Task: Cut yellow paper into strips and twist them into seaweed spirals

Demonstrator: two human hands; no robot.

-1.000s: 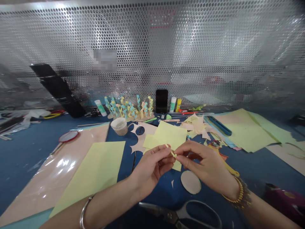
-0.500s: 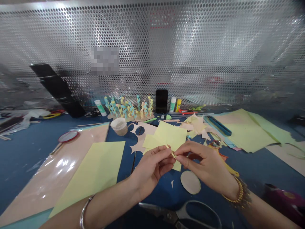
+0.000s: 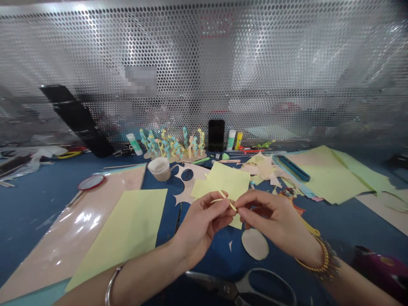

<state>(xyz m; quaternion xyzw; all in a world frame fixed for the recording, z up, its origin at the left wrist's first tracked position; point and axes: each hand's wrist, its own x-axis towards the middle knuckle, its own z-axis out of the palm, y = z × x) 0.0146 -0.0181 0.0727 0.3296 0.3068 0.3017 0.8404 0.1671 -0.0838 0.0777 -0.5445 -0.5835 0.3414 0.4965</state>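
Between thumb and fingers, my left hand point(image 3: 208, 221) pinches a thin pale yellow paper strip point(image 3: 233, 206). The fingertips of my right hand point(image 3: 267, 216) close on the strip's lower right end, close beside the left fingertips. Yellow paper pieces point(image 3: 228, 180) lie behind the hands. Below them on the blue table is a pale paper disc point(image 3: 255, 244), with a small paper scrap point(image 3: 230, 246) to its left. Large scissors point(image 3: 228, 290) rest nearest to me, partly cut off by the lower edge of the view.
Yellow sheets point(image 3: 127, 225) lie at left with a round red-rimmed object point(image 3: 91, 182). Farther back stand a white cup point(image 3: 160, 168), small curled-paper figures point(image 3: 174, 146), a phone point(image 3: 216, 135) and a glue stick point(image 3: 231, 140). Paper stacks point(image 3: 331, 174) are at right.
The strip has shifted slightly between my fingertips, and more of its yellow paper shows above my left hand. My right hand has moved slightly right and turned a little.
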